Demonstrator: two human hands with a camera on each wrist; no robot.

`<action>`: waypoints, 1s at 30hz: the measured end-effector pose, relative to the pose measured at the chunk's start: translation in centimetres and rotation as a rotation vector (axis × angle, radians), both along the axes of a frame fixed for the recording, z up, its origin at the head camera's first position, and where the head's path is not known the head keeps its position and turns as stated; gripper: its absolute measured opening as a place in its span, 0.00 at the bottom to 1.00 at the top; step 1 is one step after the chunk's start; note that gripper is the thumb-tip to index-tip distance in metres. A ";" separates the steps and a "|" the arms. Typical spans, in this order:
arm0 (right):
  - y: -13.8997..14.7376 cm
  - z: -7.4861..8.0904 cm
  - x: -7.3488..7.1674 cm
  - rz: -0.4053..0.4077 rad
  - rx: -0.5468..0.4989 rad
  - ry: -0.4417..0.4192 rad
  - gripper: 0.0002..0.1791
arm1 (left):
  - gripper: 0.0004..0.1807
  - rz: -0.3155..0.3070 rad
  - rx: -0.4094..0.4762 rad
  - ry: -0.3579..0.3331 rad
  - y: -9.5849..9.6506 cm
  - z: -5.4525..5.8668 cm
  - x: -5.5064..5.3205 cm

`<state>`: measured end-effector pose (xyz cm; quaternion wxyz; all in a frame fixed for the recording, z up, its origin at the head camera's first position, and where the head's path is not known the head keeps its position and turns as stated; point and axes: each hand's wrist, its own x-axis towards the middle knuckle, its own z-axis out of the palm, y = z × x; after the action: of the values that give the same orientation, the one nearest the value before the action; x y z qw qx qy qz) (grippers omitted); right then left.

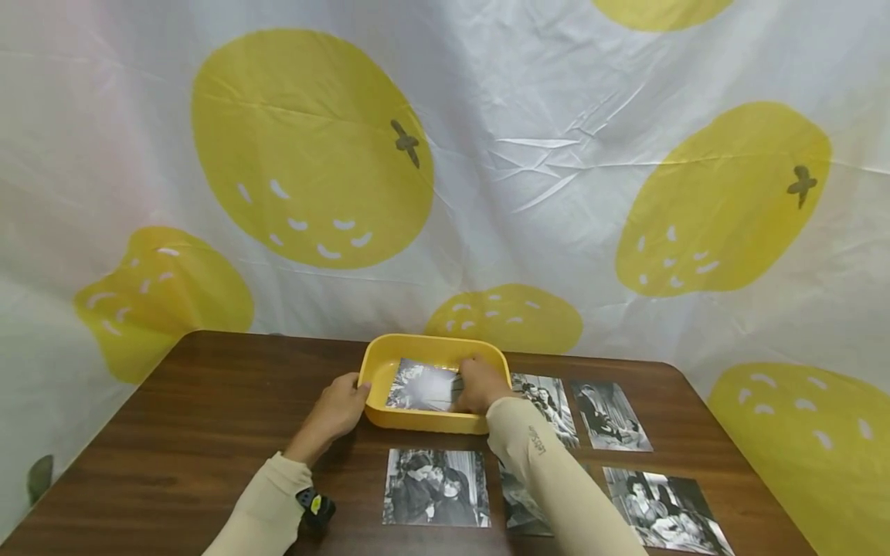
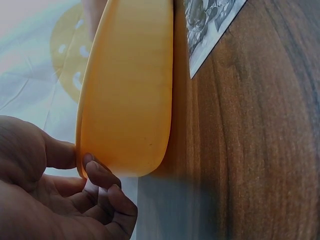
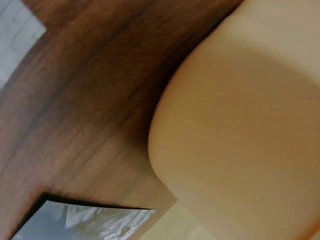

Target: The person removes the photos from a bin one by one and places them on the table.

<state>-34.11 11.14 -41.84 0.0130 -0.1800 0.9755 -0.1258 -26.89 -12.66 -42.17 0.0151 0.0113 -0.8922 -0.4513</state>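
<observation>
A yellow plastic tub (image 1: 434,421) with rounded corners stands at the back middle of the table. My left hand (image 1: 341,405) pinches its left end; in the left wrist view the thumb and fingers of that hand (image 2: 75,185) close on the rim of the tub (image 2: 127,90). My right hand (image 1: 480,384) reaches inside the tub and grips the right edge of a glossy black-and-white photo (image 1: 422,386). Its fingertips are partly hidden. The right wrist view shows only the tub's outer wall (image 3: 235,130), not the hand.
More black-and-white photos lie on the brown wooden table (image 1: 208,432): one in front of the tub (image 1: 436,488), a photo (image 1: 527,502) partly under my right forearm, a photo (image 1: 545,401) beside the tub, and others (image 1: 612,417) to the right. A lemon-print curtain (image 1: 487,232) hangs behind.
</observation>
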 end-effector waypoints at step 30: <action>6.9 5.1 1.3 -0.184 -0.809 -0.133 0.15 | 0.20 -0.012 0.007 0.009 0.2 -0.1 -0.5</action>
<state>-32.77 18.07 -36.74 -0.0071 -0.0744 0.8566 -0.5106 -27.35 -12.47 -42.26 0.0162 0.0041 -0.8905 -0.4546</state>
